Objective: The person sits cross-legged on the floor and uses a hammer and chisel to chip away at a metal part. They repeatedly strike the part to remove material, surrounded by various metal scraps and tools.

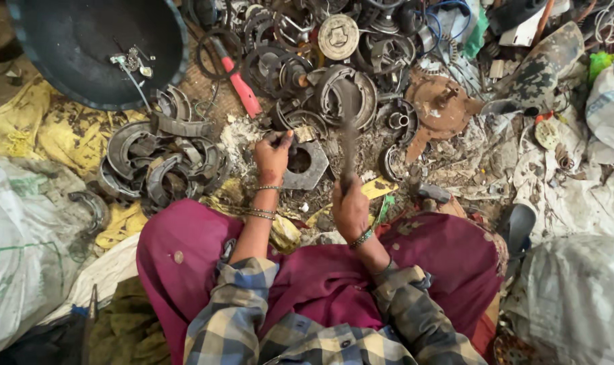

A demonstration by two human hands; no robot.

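A plaid shirt [334, 331] with rolled cuffs and a magenta cloth [185, 257] over the knees fill the bottom of the view, nearest the lens. From there the right hand [351, 209] rises in a closed fist around the handle of a hammer [349, 128]; the tool is blurred, its head up over the scrap. The left hand [273, 155], bangles at the wrist, reaches forward and pinches the rim of a flat grey metal plate with a round hole [305, 162], which lies on the littered ground just in front of the knees, fingers narrow on its near-left edge.

Around the plate lie shavings and pale debris. To the left sits a heap of curved brake shoes [158, 159], touching one another. Beyond, a red-handled tool [239, 81] lies slanted among dark rings and drums, and a round pale cap [339, 36] rests further back. To the right stands a rusty orange disc with a hub [442, 105]. A large dark round pan [97, 47] occupies the upper left corner, with small bits inside. Yellow sacking [57, 128] spreads beneath it, and white woven sacks [23, 250] lie at both sides
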